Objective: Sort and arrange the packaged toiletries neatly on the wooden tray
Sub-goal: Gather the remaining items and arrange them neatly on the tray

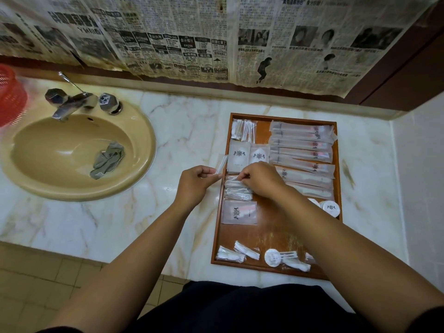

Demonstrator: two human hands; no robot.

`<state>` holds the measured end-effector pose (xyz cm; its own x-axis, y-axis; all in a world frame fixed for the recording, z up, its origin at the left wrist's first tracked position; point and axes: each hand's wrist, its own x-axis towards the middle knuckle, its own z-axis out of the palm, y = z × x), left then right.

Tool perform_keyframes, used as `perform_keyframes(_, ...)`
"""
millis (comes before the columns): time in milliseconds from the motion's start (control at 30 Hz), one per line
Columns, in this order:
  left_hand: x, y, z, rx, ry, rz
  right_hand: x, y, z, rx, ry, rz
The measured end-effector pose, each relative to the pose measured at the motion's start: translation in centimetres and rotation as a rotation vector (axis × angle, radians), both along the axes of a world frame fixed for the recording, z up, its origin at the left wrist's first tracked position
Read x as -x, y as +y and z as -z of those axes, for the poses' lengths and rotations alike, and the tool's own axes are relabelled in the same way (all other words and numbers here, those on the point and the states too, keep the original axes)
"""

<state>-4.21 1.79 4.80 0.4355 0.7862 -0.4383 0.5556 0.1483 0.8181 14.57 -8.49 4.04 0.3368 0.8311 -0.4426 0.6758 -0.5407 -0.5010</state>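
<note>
A wooden tray (271,234) lies on the marble counter, right of the sink. Several long frosted packets (301,150) are stacked along its right side, with cotton swab packs (243,129) and flat square sachets (238,155) at its left. My left hand (195,182) pinches a small clear packet (221,165) just outside the tray's left rim. My right hand (260,180) pinches the top of a pile of clear packets (236,189) on the tray. Another sachet (239,212) lies below that pile. Round white lids (331,208) and small white packs (247,251) sit near the front.
A beige sink (72,152) with a chrome tap (69,103) holds a crumpled grey cloth (108,159). A red basket (10,94) stands at the far left. Newspaper (216,37) covers the wall behind. A white side wall (420,176) borders the counter's right end.
</note>
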Motion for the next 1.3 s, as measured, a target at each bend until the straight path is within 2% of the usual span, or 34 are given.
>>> perform_keyframes(100,-0.1,0.0,0.0,0.058,-0.032,-0.034,0.4,-0.3,0.3,-0.014,-0.086,-0.074)
perform_keyframes(167,-0.2,0.1,0.1,0.091,-0.051,-0.048,0.5,-0.9,0.4,-0.077,-0.058,-0.01)
perform_keyframes(233,-0.5,0.1,0.2,0.117,-0.061,-0.04,0.3,-1.6,0.2,-0.159,0.068,0.151)
perform_keyframes(333,-1.3,-0.4,0.0,0.143,-0.07,0.053,0.0,-2.6,-1.3,-0.251,0.417,0.447)
perform_keyframes(400,-2.1,-0.9,0.0,0.151,-0.066,0.139,-0.1,-3.2,-2.1,-0.263,0.626,0.546)
perform_keyframes(700,-6.4,0.0,-0.4,0.219,-0.153,0.17,-2.6,-1.9,-2.8,-0.263,0.79,0.694)
perform_keyframes(800,-8.2,1.7,-0.2,0.054,-0.11,0.202,-5.2,0.3,-2.0,-0.279,0.621,0.725)
perform_keyframes(967,-11.4,5.9,2.6,-0.547,0.256,0.342,-10.3,5.1,-0.1,-0.183,0.207,0.741)
perform_keyframes(1033,-12.9,7.5,3.6,-0.69,0.326,0.407,-11.6,7.1,0.4,-0.111,0.083,0.746)
perform_keyframes(1167,-15.1,9.4,5.0,-0.825,0.368,0.504,-12.6,9.9,1.7,0.051,-0.073,0.695)
perform_keyframes(1300,-15.5,10.2,5.7,-0.849,0.396,0.512,-12.0,10.8,2.5,0.17,-0.224,0.577)
